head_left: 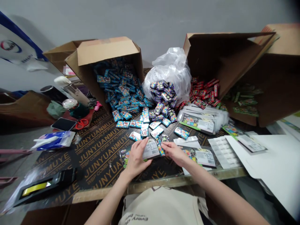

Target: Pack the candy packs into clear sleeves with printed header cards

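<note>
Pale shirt (161, 207) closest; beyond, the left hand (137, 157) grasps a printed packet (151, 149) on the table (93, 176), the right hand (174, 152) pinching a small box (161, 147) at its end: seemingly mid-packet, plenty of loose blue boxes (126, 97) left.

Near seven o'clock, the flat printed packet with a white label (152, 149) is partly covered by the left hand (136, 157); its fine print cannot be read. At three o'clock, the open brown cardboard box (278, 81) is cut off by the right edge
</note>
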`<state>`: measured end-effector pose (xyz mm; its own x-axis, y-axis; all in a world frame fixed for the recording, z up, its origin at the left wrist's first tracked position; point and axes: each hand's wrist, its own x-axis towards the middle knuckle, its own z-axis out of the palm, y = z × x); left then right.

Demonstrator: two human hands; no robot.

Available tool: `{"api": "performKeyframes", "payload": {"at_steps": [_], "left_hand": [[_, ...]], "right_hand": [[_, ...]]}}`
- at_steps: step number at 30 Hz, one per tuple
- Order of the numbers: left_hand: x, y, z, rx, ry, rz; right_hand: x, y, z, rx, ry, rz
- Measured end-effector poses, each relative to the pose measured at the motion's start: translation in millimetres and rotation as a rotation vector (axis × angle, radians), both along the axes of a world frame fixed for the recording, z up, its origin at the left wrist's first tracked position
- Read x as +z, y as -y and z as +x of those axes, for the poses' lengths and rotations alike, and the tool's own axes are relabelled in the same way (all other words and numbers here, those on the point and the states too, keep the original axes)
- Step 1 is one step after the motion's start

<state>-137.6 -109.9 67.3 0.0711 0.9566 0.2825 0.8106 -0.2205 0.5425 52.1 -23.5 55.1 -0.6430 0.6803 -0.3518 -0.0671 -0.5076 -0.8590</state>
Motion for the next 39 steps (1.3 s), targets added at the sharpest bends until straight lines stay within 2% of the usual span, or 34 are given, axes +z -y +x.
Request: {"api": "performKeyframes", "payload": {"at_steps": [1,3,5,6,8,11,13,14,16,17,19,21,22,24,27,32,34,36,38,39], "left_hand": [[-0.2,2,3,-0.03,-0.025,0.006],[-1.8,6,7,-0.085,-0.07,0.024],[-3.9,10,9,-0.106,-0.091,0.038],[-4.6,12,9,-0.104,-0.091,0.038],[-5.4,12,7,-0.088,-0.08,0.017],[-4.7,8,-1,0.019,-0.059,-0.033],[-3.9,4,-6,0.104,-0.049,-0.059],[-3.6,3,-8,0.122,-0.048,-0.068],[-3.7,2,-11,0.094,-0.062,-0.092],[-4.1,2,-12,0.076,-0.074,-0.104],[-5.0,2,-14,0.075,-0.103,-0.122],[-4.6,1,-16,0.103,-0.13,-0.134],[-3.5,0,-17,0.107,-0.137,-0.137],[1.2,-4,-17,0.073,-0.143,-0.138],[12.1,-10,-14,-0.047,-0.133,-0.154],[20.9,-15,-9,-0.168,-0.063,-0.211],[18.9,-15,-10,-0.127,-0.052,-0.2],[16.1,-16,-11,-0.032,-0.036,-0.169],[14.0,-18,-10,0.049,-0.009,-0.128],[13.1,-19,-8,0.057,0.002,-0.114]], "right_hand": [[-2.3,6,-3,-0.017,-0.024,-0.111],[-8.9,17,-8,-0.094,-0.022,-0.235],[-14.5,24,-10,-0.153,0.011,-0.24],[-16.0,25,-10,-0.162,0.038,-0.193],[-16.1,22,-6,-0.188,0.121,0.01],[-15.1,5,6,-0.199,0.331,0.577],[-18.7,-10,15,-0.151,0.519,0.934],[-21.7,-17,19,-0.099,0.608,1.056],[-27.3,-26,24,-0.005,0.717,1.174],[-28.4,-29,26,0.009,0.733,1.197],[-25.2,-30,26,-0.058,0.725,1.225],[-15.6,-27,24,-0.132,0.683,1.261],[-9.8,-24,22,-0.116,0.654,1.287],[0.8,-16,19,0.015,0.61,1.334],[9.2,-7,14,0.239,0.542,1.342],[8.7,-13,16,0.4,0.286,1.264],[7.4,-16,18,0.352,0.325,1.283],[7.9,-13,18,0.197,0.445,1.274],[10.5,-2,17,0.078,0.527,1.21],[12.2,4,16,0.083,0.531,1.173]]}}
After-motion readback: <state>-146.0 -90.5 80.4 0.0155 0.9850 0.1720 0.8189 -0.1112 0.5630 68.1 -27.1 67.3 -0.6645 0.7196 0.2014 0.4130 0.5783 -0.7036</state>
